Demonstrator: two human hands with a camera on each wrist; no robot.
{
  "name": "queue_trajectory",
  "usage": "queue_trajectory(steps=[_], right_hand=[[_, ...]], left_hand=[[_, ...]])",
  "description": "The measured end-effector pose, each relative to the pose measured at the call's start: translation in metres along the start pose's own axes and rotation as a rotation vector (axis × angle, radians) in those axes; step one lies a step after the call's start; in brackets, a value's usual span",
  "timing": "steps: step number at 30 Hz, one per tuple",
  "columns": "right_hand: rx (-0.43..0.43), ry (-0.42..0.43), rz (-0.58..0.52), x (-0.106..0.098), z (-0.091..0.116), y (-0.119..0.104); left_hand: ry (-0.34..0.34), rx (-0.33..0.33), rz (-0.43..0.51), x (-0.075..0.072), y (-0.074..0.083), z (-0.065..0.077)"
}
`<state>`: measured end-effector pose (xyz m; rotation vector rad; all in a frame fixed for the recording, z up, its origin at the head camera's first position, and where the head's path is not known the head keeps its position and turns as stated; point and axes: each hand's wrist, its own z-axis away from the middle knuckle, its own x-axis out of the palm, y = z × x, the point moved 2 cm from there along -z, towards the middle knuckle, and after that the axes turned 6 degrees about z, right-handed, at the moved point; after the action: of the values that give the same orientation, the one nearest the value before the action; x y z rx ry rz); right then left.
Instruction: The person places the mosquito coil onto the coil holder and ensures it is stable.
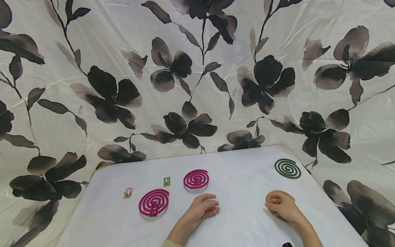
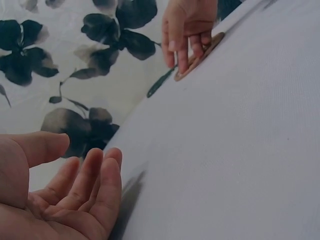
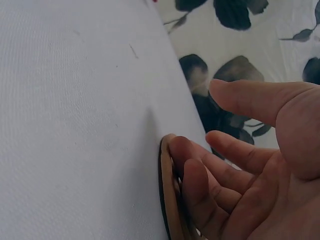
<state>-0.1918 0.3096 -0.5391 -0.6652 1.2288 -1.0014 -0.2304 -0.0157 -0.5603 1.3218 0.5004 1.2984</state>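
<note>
The right hand (image 1: 282, 206) rests its loosely bent fingers on a tan coil (image 3: 170, 195) at the right of the white table (image 1: 240, 178), the thumb held apart. A green coil (image 1: 288, 168) lies just beyond, toward the far right corner. The left hand (image 1: 202, 210), relaxed and holding nothing, is near two pink coils, the far pink coil (image 1: 196, 179) and the near pink coil (image 1: 154, 203).

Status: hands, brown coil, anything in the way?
Left hand empty. Right hand touching brown coil, not visibly pinching it. Green coil farther back; no obstruction visible.
</note>
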Motion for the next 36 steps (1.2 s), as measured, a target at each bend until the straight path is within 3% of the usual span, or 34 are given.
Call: queue_trajectory(steps=[9,19,28,36], right_hand=[[-0.031,-0.028,0.044,0.013,-0.004,-0.011],[-0.127,-0.095,0.028,0.033,-0.006,-0.021],[-0.199,-0.154,-0.018,0.049,-0.011,-0.029],[-0.208,-0.175,-0.014,0.059,-0.011,-0.036]], left_hand=[[-0.017,0.0,-0.003,0.015,0.0,-0.006],[-0.025,-0.006,0.0,0.028,-0.002,-0.009],[-0.015,-0.01,-0.004,0.037,-0.002,-0.012],[-0.021,-0.008,-0.007,0.039,-0.007,-0.015]])
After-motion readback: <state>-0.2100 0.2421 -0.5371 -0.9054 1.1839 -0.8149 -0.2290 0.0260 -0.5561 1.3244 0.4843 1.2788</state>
